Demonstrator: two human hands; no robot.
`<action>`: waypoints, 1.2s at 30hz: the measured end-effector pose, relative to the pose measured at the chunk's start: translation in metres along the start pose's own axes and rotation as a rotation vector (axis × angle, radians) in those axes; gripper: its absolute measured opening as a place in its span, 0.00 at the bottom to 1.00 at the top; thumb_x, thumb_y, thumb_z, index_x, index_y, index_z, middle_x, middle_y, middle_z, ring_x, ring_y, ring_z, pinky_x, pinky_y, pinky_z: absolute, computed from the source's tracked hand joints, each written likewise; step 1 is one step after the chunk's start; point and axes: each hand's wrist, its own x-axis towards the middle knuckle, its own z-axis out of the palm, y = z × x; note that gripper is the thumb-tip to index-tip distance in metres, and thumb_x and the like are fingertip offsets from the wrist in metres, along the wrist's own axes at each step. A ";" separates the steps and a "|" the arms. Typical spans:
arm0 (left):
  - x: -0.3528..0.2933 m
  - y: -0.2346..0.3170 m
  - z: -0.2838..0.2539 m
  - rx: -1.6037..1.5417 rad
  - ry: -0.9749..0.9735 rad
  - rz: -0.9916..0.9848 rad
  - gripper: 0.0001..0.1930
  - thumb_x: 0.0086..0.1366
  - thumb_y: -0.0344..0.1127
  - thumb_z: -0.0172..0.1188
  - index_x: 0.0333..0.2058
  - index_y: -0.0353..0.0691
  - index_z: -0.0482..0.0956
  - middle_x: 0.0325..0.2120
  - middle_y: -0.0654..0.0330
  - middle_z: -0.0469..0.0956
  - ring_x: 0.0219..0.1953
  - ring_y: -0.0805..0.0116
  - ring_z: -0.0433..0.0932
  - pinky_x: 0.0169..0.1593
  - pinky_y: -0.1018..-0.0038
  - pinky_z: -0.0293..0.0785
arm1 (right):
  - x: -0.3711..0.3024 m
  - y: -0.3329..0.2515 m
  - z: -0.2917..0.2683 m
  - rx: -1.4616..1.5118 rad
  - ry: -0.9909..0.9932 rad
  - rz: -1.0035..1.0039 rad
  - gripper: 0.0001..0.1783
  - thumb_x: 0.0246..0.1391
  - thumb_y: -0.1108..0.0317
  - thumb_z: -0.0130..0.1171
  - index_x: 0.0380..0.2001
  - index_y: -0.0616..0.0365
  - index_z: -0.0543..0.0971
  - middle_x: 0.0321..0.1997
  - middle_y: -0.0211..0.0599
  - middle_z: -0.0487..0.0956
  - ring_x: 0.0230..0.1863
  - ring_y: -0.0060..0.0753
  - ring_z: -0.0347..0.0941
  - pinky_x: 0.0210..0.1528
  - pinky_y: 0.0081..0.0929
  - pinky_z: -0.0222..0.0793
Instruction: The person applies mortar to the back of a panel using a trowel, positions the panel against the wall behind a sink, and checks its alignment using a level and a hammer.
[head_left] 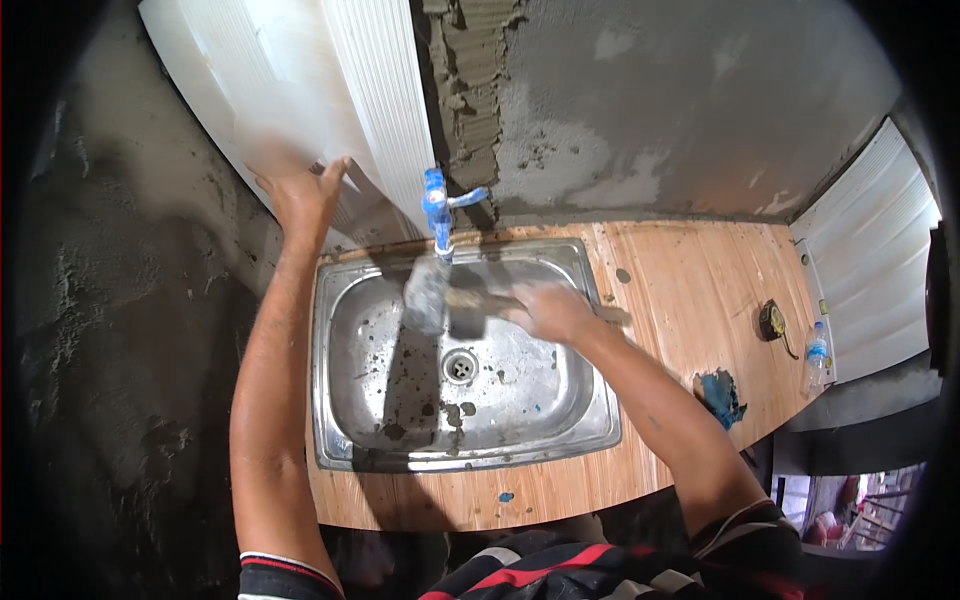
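My left hand [297, 192] is pressed against a white ribbed wall tile [378, 95] standing at the upper left, its thumb spread out; the other fingertips are blurred. In my right hand [555, 312] is the wooden handle of a mallet [427, 298], fingers wrapped round it. The mallet's grey head is smeared by motion and hangs over the steel sink [592, 440], just below a blue tap [436, 205]. Bits of grey mortar lie scattered in the basin around its drain [460, 367].
Right of the sink, the wood-look counter [680, 290] carries a tape measure [771, 321], a plastic bottle [815, 355] and a torn blue scrap [720, 396]. Rough mortar [470, 100] edges the tile beside a bare grey wall [680, 100]. Another white tile [870, 260] stands at the right.
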 end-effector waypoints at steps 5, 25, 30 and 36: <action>-0.005 -0.009 -0.005 -0.082 0.097 0.135 0.61 0.56 0.42 0.76 0.74 0.31 0.39 0.68 0.15 0.38 0.72 0.18 0.44 0.73 0.44 0.52 | -0.095 0.051 -0.025 -0.066 0.183 -0.009 0.25 0.61 0.44 0.58 0.51 0.50 0.81 0.43 0.46 0.84 0.46 0.55 0.81 0.50 0.52 0.73; 0.000 0.000 -0.024 -0.647 -0.333 -0.402 0.62 0.54 0.61 0.74 0.76 0.41 0.44 0.73 0.41 0.53 0.72 0.37 0.55 0.63 0.33 0.61 | -0.358 0.245 -0.051 0.055 0.395 0.773 0.26 0.60 0.46 0.59 0.47 0.59 0.80 0.41 0.58 0.83 0.46 0.60 0.80 0.50 0.52 0.73; -0.043 -0.015 -0.054 -0.765 -0.446 -0.233 0.47 0.65 0.55 0.67 0.75 0.42 0.54 0.73 0.44 0.54 0.73 0.42 0.55 0.66 0.39 0.59 | -0.366 0.274 -0.034 0.046 0.429 0.801 0.24 0.60 0.47 0.59 0.45 0.58 0.80 0.40 0.58 0.83 0.46 0.61 0.80 0.50 0.54 0.74; -0.149 -0.015 -0.127 -1.027 -0.418 -0.303 0.39 0.68 0.52 0.64 0.71 0.39 0.62 0.69 0.47 0.63 0.70 0.44 0.62 0.68 0.47 0.58 | -0.342 0.266 -0.045 0.025 0.376 0.791 0.25 0.61 0.49 0.55 0.47 0.60 0.79 0.42 0.59 0.83 0.48 0.60 0.80 0.52 0.54 0.75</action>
